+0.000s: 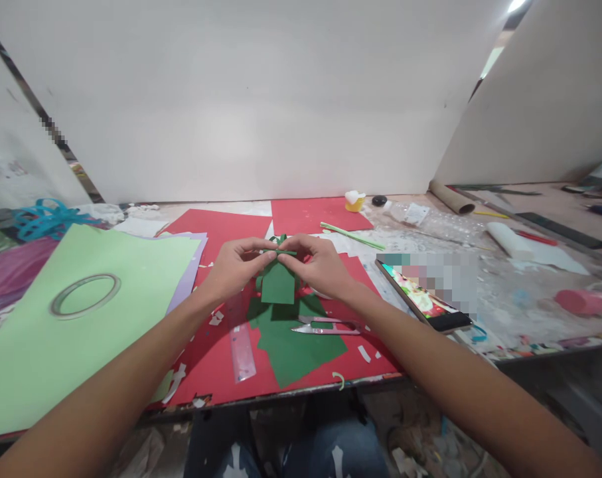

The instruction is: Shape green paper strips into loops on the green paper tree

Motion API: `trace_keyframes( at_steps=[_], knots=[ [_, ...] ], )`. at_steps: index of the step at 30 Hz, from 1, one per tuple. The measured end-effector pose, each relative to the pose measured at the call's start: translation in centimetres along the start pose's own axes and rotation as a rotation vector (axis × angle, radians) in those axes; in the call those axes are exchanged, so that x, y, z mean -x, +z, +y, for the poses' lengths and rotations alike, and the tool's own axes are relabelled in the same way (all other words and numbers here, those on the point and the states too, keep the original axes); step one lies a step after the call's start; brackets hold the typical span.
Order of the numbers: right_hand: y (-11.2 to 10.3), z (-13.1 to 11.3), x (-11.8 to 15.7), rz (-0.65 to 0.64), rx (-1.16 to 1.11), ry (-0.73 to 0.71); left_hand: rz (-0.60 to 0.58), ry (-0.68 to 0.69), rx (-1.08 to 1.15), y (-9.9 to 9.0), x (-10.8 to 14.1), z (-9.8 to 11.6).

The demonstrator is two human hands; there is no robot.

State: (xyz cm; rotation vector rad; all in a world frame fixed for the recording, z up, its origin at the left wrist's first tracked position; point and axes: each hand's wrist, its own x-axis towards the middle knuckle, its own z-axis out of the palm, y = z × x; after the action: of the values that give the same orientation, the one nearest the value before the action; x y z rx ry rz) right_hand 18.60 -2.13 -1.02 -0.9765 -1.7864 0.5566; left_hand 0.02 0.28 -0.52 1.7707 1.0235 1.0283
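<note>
My left hand [235, 264] and my right hand [316, 265] meet above the red paper sheet [211, 358], both pinching the top of a small folded dark green paper piece [277, 282]. The fingertips of both hands hold its upper folded edge, where green strips curl. Under it lies a larger dark green paper cutout [293, 345] on the red sheet. Small snips [328, 326] lie on that cutout, just below my right hand. A clear ruler [242, 345] rests below my left hand.
A light green sheet [56, 332] with a tape roll [84, 294] covers the left. A phone [423, 302] lies to the right, past it a plastic bottle [430, 219], a cardboard tube [452, 197] and a glue pot [354, 200]. The table edge [281, 397] runs near me.
</note>
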Motion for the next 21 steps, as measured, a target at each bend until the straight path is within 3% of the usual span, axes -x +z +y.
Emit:
trace_keyframes(
  at_steps=[9, 17, 21],
  knots=[
    [-0.10, -0.24, -0.04, -0.016, -0.005, 0.050, -0.011, -0.004, 0.079, 0.17, 0.05, 0.06],
    [0.07, 0.08, 0.08, 0.028, 0.010, 0.031, -0.101, -0.073, 0.052, 0.10, -0.02, 0.14],
    [0.08, 0.13, 0.07, 0.006, 0.001, 0.041, -0.072, -0.068, 0.041, 0.07, 0.00, 0.18]
  ],
)
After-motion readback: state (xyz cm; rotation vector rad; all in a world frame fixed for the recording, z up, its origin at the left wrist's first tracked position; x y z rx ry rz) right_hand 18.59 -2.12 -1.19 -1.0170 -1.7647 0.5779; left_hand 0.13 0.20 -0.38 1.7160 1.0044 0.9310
